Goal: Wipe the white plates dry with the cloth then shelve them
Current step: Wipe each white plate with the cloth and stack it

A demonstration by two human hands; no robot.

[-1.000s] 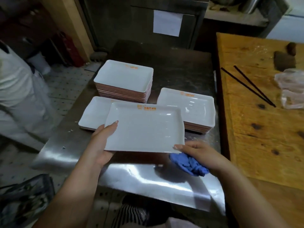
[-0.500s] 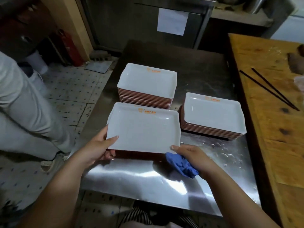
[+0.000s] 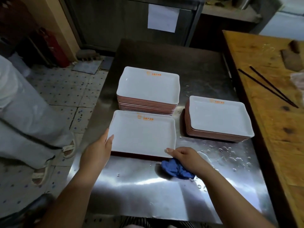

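Head camera, looking down on a wet stainless-steel table (image 3: 164, 191): a white rectangular plate with an orange logo at its far edge (image 3: 143, 134) sits low over the near-left part of the table, held at two sides. The left hand (image 3: 97, 150) grips its left edge, thumb lying on the rim and the fingers hidden underneath. The right hand (image 3: 184, 156) pinches the near right corner with the thumb on top, and a crumpled blue cloth (image 3: 176, 169) is bunched under the same palm, resting against the table just below the plate. Whether the plate touches the table cannot be told. Just behind it stands a tall stack of matching white plates with reddish undersides (image 3: 148, 91); a lower stack of the same plates (image 3: 218, 119) stands to the right, apart from both. Water droplets (image 3: 230, 155) bead on the steel near the right hand. A wooden board (image 3: 271, 129) flanks the table on the right, with two dark chopsticks (image 3: 269, 88) lying on it. At far left stands another person's light trouser leg and sandal (image 3: 39, 171) on the tiled floor.
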